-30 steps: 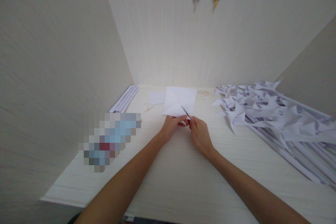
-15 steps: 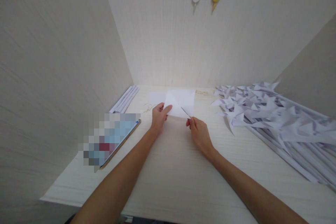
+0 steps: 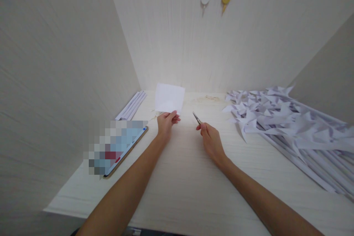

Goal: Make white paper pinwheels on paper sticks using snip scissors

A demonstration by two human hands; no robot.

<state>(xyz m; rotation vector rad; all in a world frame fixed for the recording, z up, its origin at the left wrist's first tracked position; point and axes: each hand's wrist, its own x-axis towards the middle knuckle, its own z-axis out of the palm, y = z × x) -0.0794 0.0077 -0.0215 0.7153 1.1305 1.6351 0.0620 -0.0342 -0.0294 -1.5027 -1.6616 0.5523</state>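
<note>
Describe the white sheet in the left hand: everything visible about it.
The white paper sheet is small, roughly square, plain and thin. It looks flat and unprinted. The left hand pinches its near edge, holding it lifted and tilted above the desk, apart from the right hand.

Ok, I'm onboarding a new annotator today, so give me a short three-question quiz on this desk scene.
1. True or false: the left hand holds the white paper sheet lifted off the desk.
2. What does the right hand hold? A) a pen B) small scissors C) nothing
3. On which side of the desk do the folded paper pinwheels lie?

Key: 1 true. 2 B. 3 the right side.
</note>
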